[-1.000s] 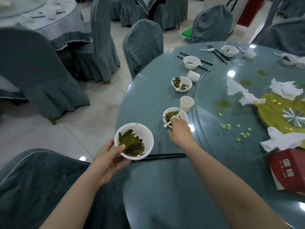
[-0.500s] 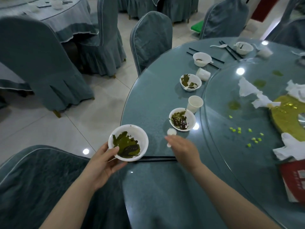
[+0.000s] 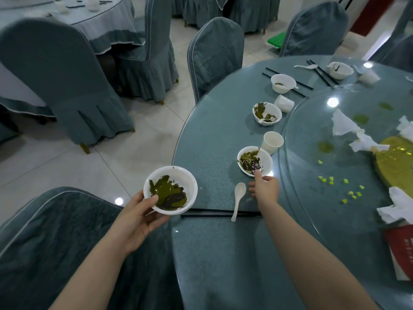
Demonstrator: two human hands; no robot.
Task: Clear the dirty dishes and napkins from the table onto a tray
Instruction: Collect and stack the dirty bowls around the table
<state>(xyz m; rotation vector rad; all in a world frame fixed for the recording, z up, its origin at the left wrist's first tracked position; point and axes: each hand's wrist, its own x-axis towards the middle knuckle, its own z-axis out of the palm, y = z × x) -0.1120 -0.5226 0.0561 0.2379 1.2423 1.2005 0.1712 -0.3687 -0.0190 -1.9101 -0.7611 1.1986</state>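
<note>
My left hand (image 3: 136, 217) holds a white bowl (image 3: 171, 190) smeared with green and dark leftovers, just off the edge of the round blue table (image 3: 212, 135). A second dirty bowl (image 3: 254, 161) stands on the table. My right hand (image 3: 264, 189) pinches its near rim, thumb over the edge. A white spoon (image 3: 238, 198) lies on the table left of that hand, its handle across black chopsticks (image 3: 214, 212). An upright paper cup (image 3: 272, 142) stands just behind the second bowl. Crumpled napkins (image 3: 344, 124) lie on the glass turntable (image 3: 312, 198).
Further along the edge are two more dirty bowls (image 3: 267, 113) (image 3: 282, 82), a tipped cup (image 3: 284, 103), chopsticks and another bowl (image 3: 340, 70). A red tissue box (image 3: 400, 249) sits at the right. Covered chairs (image 3: 214, 52) (image 3: 55, 242) stand against the table.
My right hand lifted the spoon out of the second bowl, laid it on the table across the chopsticks, then went back to the bowl's rim. The left hand kept its bowl.
</note>
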